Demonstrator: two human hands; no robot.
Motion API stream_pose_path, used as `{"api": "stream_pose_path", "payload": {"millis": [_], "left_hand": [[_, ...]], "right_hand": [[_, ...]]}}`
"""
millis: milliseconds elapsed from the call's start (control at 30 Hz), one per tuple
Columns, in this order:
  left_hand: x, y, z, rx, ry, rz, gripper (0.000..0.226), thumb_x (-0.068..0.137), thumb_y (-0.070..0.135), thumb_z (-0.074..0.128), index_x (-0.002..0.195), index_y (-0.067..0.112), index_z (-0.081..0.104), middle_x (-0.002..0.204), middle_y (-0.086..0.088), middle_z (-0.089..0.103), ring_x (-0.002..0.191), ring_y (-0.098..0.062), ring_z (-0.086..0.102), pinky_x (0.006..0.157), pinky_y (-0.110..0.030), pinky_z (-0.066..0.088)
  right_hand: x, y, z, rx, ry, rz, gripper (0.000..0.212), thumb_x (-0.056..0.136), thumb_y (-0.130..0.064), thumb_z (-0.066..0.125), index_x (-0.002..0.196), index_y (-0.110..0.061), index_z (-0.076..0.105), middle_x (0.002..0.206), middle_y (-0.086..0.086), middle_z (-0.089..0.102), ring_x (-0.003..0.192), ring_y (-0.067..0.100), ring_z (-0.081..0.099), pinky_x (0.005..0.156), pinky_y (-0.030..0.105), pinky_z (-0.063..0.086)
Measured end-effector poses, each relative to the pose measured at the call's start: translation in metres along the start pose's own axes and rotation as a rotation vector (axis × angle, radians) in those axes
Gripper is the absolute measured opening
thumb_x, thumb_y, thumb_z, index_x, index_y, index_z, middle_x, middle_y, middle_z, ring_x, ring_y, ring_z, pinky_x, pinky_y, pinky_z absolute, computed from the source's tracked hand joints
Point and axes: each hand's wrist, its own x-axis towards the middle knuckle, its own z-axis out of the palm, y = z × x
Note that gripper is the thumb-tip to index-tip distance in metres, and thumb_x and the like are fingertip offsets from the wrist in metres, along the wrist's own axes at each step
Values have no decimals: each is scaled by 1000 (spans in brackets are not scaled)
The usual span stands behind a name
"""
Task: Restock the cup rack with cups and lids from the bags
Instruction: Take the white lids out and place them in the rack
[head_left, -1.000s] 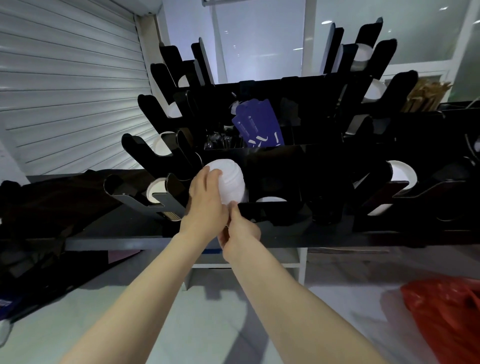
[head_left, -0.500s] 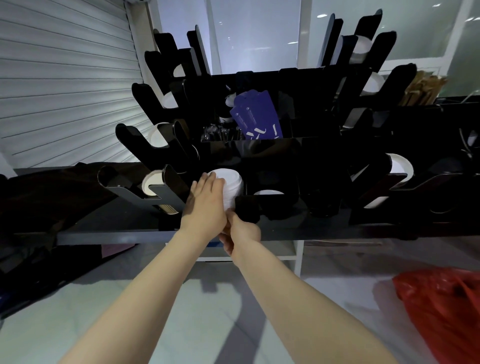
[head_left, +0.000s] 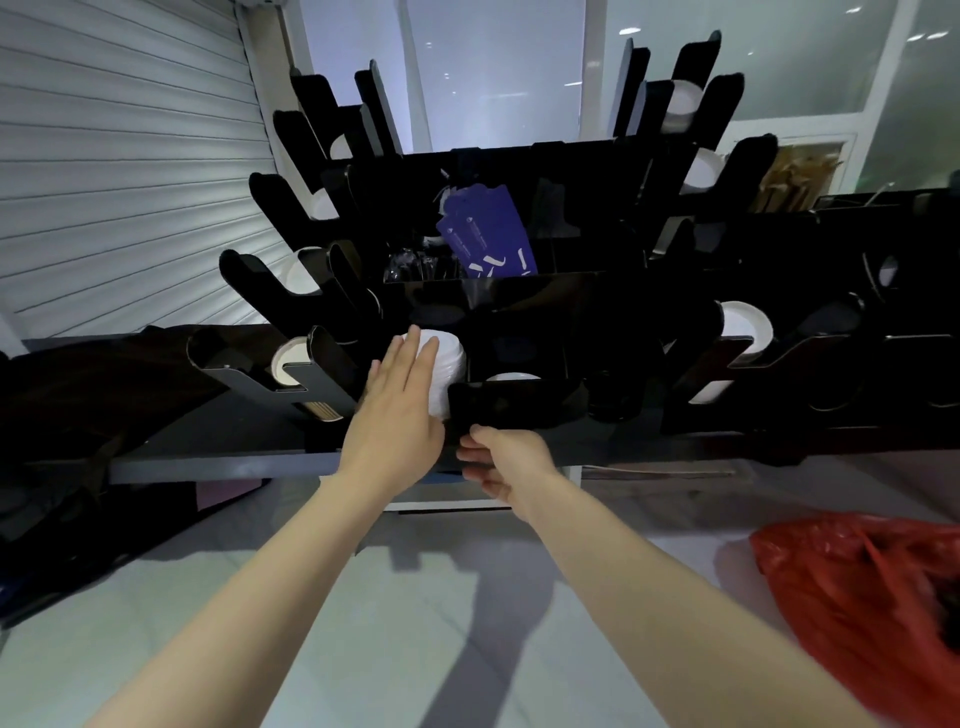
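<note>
At the rack's (head_left: 571, 312) lower front slot, left of centre: a white stack (head_left: 451, 364), lids or cups (the dim view does not settle which), sits in the slot, its lower part hidden behind the black front panel (head_left: 519, 410). Left hand (head_left: 395, 415): fingers (head_left: 415, 358) straight and together, released, laid flat against the stack's left side. Right hand (head_left: 506, 462): just under the panel, fingers loosely curled, grasping nothing; thumb near the panel's lower edge. White discs (head_left: 743, 327) show in other slots to left and right. Blue cards (head_left: 488, 239) stand higher up in the rack. Rack stands on a dark desk (head_left: 223, 465); red bag (head_left: 857, 587) lies on the floor (head_left: 415, 597), lower right
</note>
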Motion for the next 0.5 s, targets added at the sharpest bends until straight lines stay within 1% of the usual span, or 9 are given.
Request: {"api": "stream_pose_path", "payload": {"millis": [100, 167, 200, 267, 300, 367, 433, 500], "left_hand": [[-13, 12, -5, 5, -15, 38, 74, 83, 2, 50, 150, 8, 17, 159, -9, 9, 147, -24, 3, 117, -36, 3], [-25, 21, -2, -39, -27, 51, 73, 82, 0, 50, 149, 9, 20, 158, -7, 13, 147, -24, 7, 116, -33, 4], [-32, 26, 2, -60, -38, 59, 73, 82, 0, 51, 149, 10, 22, 158, -6, 15, 146, -22, 8, 116, -30, 4], [-45, 41, 14, -90, -75, 69, 73, 82, -1, 51, 149, 12, 24, 158, -4, 17, 146, -19, 8, 114, -24, 3], [-51, 49, 21, -99, -97, 70, 74, 82, -1, 52, 149, 13, 23, 158, -3, 16, 146, -17, 7, 114, -23, 3], [-59, 70, 37, -117, -137, 71, 74, 84, 0, 51, 150, 15, 21, 158, -1, 14, 146, -15, 4, 115, -26, 3], [-67, 95, 54, -134, -166, 71, 73, 85, 2, 51, 150, 16, 20, 158, 2, 11, 146, -13, 3, 118, -30, 4], [-77, 124, 74, -167, -186, 67, 72, 86, 4, 51, 150, 18, 20, 156, 8, 8, 144, -7, 1, 118, -29, 5]], "right_hand": [[-8, 0, -16, -42, -21, -55, 22, 94, -30, 56, 99, -13, 68, 101, 4, 73, 77, 15, 65, 62, 23, 44], [-12, 6, -33, -58, -6, -151, 15, 93, -27, 60, 96, -14, 68, 101, 6, 73, 78, 13, 66, 60, 18, 47], [-13, 10, -44, -111, 10, -231, 11, 92, -25, 62, 94, -17, 69, 102, 5, 73, 81, 12, 66, 62, 16, 49], [-16, 20, -73, -371, 50, -409, 8, 89, -29, 65, 93, -24, 70, 101, -3, 72, 91, 8, 65, 77, 20, 51], [-18, 25, -88, -509, 58, -473, 11, 88, -33, 65, 96, -27, 70, 100, -8, 72, 94, 5, 64, 84, 22, 51], [-24, 33, -121, -752, 84, -553, 21, 88, -36, 64, 107, -28, 68, 106, -12, 69, 99, 3, 61, 89, 25, 49], [-32, 38, -156, -1021, 131, -637, 28, 88, -37, 62, 113, -26, 66, 110, -7, 68, 104, 12, 60, 89, 32, 49], [-40, 45, -194, -1239, 144, -681, 34, 88, -38, 60, 120, -26, 62, 120, -3, 64, 111, 21, 56, 92, 36, 46]]}}
